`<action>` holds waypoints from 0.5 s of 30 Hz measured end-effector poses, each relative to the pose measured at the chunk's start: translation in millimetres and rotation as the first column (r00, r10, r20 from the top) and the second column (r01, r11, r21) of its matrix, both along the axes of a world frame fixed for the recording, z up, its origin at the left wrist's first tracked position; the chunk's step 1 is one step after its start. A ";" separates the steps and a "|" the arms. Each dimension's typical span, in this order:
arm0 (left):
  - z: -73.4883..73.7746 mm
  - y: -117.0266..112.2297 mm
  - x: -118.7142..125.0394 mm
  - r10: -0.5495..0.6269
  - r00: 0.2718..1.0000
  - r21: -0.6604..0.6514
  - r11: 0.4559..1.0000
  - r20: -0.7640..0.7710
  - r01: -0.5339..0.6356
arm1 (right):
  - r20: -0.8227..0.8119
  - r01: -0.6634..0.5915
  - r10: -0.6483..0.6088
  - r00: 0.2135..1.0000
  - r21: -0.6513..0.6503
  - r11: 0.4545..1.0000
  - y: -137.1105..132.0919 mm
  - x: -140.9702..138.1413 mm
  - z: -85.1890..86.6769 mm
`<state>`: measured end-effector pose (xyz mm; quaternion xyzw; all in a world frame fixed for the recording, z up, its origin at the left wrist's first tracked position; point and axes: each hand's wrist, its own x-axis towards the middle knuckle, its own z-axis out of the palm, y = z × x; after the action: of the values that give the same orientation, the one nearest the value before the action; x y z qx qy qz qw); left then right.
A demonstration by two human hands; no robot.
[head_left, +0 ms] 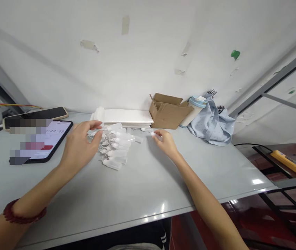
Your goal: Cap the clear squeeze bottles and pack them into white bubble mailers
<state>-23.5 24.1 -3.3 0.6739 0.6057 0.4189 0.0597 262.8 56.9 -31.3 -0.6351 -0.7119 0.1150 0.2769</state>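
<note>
A pile of small translucent white plastic pieces with thin cords lies in the middle of the grey table. My left hand hovers at the pile's left side, thumb and fingers apart, with nothing visible between them. To the right of the pile, my right hand pinches a small translucent plastic piece between thumb and fingertips, close to the tabletop. Another such piece lies just beyond those fingertips. What exactly these pieces are is too small to make out.
Behind the pile, a stack of white sheets or flat boxes lies against the wall. An open cardboard box, a lidded cup and a light blue cloth bag stand rightward. Two phones, one lit, one dark, lie left.
</note>
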 end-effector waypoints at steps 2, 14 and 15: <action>-1.2 -5.1 4.2 -0.040 0.998 0.112 0.993 -0.053 0.046 | -0.066 -0.028 0.030 0.997 0.034 0.999 -5.7 -4.6 5.3; -22.9 -11.7 17.2 -0.366 0.886 0.258 0.861 -0.284 0.438 | -0.314 -0.365 0.410 0.856 0.194 0.911 -41.0 -33.6 22.7; -24.5 -10.9 17.0 -0.380 0.878 0.248 0.856 -0.292 0.454 | -0.314 -0.377 0.422 0.851 0.193 0.906 -42.4 -34.6 23.4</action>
<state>-6.5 13.2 -27.8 0.8348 0.3736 0.4035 -0.0279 228.3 14.5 -7.9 -0.4239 -0.7737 0.2361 0.4075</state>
